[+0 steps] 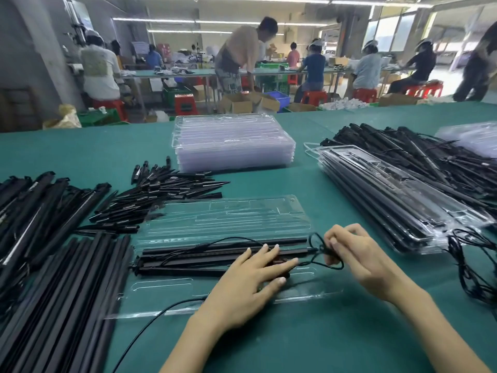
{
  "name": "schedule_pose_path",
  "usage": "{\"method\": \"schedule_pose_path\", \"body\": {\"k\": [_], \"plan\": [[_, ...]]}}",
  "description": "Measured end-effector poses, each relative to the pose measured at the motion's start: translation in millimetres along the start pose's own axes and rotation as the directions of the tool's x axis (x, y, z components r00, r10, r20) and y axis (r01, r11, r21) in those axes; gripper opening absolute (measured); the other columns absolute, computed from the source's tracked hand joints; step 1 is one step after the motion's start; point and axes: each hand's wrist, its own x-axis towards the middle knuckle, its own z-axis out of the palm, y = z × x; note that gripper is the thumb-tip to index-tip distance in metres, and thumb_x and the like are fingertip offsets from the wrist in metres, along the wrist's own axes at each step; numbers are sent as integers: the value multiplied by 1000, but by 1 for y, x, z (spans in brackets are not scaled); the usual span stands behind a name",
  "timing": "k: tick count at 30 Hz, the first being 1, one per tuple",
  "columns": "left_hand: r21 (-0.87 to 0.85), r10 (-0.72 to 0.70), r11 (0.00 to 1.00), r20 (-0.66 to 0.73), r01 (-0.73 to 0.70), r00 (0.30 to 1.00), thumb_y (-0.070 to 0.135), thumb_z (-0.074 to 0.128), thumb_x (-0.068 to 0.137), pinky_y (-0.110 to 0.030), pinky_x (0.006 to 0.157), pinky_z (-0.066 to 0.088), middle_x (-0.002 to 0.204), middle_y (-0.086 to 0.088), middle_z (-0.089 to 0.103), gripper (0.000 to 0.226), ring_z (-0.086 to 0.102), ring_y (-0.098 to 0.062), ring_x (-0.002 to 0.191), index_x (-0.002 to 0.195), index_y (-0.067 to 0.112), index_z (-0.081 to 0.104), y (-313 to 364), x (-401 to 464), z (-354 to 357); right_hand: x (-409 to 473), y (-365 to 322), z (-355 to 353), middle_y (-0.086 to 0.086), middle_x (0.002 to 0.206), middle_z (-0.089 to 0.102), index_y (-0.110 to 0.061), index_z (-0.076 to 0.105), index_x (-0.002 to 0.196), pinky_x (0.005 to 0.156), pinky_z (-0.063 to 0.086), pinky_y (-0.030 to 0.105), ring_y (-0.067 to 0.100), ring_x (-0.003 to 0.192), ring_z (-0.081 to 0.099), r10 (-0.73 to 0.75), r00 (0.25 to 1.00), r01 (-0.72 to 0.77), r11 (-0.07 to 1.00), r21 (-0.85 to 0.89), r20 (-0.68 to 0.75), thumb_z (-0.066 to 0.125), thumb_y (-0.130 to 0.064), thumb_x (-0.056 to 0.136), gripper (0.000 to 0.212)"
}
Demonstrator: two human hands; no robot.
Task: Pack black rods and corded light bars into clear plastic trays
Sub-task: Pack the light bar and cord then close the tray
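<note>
Cord-tucking step by the look of it: left hand (252, 275) flat and open pinning the light bars (215, 254) in the open tray (161, 289) on the worktop, right hand (352, 251) pinching the cord (317, 239), which probably needs coiling into its slot next.

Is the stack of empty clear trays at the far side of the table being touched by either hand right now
No, the stack of empty trays sits untouched across the table, while the left hand presses black bars and the right hand pinches a cord.
</note>
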Motion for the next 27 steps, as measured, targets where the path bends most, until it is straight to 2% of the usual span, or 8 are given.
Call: {"method": "schedule_pose_path", "body": {"k": [3, 6, 10, 14, 17, 20, 24, 27], "plan": [[-58, -9, 998, -27, 7, 1000, 40, 38, 100, -20, 117, -4, 152, 24, 13, 35, -1, 9, 141, 132, 55, 39, 0, -1, -1, -2, -7, -9, -15, 94, 57, -26, 53, 86, 87, 35, 27, 7, 89, 50, -107, 987, 127, 977, -172, 120, 41, -31, 98, 18], [-97, -34, 995, -70, 27, 997, 34, 46, 98, -19, 117, 1, 151, 24, 23, 20, 6, 9, 141, 118, 38, 46, -1, -2, 0, -6, -21, -8, -25, 114, 47, -40, 53, 102, 89, 39, 24, -4, 104, 51, 161, 968, -143, 984, -107, 193, 36, -62, 93, 29], [-103, -92, 991, -81, 84, 992, 38, 42, 99, -14, 116, -2, 149, 26, 27, 17, 6, 7, 142, 115, 32, 40, -1, -1, 3, -34, -31, 0, -26, 94, 43, -52, 38, 125, 73, 36, 18, -17, 85, 43, 436, 891, -368, 854, -369, 122, 17, -90, 66, 73], [-11, -130, 992, -21, 130, 991, 37, 28, 103, -27, 114, -22, 155, 24, 9, 45, -18, 17, 134, 147, 38, 19, 0, 1, 2, -47, -49, 12, -10, 75, 52, -47, 54, 102, 65, 42, 18, -4, 73, 51, 537, 843, -526, 829, -190, 12, 18, -99, 53, 80], [279, -181, 942, -43, 186, 983, 48, 20, 100, -57, 100, -34, 152, 28, -13, 48, -29, -1, 138, 146, 51, 4, 3, 1, 4, -45, -61, 20, -8, 64, 55, -41, 55, 86, 57, 39, 19, 0, 60, 51, 562, 826, -549, 817, -174, 34, 56, -83, 58, 51], [337, -273, 897, -86, 286, 958, 65, 14, 92, -66, 94, -32, 150, 23, -20, 49, -28, -13, 141, 138, 64, -5, 4, -1, 6, -39, -60, 19, -10, 63, 58, -25, 57, 79, 55, 38, 15, 2, 55, 46, 480, 875, -485, 866, 120, 68, 76, -38, 73, 24], [314, -325, 884, -120, 347, 938, 74, 8, 84, -69, 100, -23, 153, 15, -27, 55, -28, -15, 142, 133, 67, -15, 0, -3, 6, -23, -55, 9, -1, 81, 70, -16, 47, 92, 70, 52, 21, 13, 72, 66, 416, 907, -402, 809, 429, 66, 53, -16, 94, 6], [318, -386, 856, -132, 408, 913, 83, 4, 73, -70, 99, -23, 156, 8, -24, 66, -28, -12, 141, 134, 65, -14, -2, -3, 5, -10, -52, 7, 7, 62, 63, -25, 46, 94, 53, 48, 25, 18, 48, 55, 370, 925, -363, 782, 507, 93, 42, -19, 99, 9]]}}
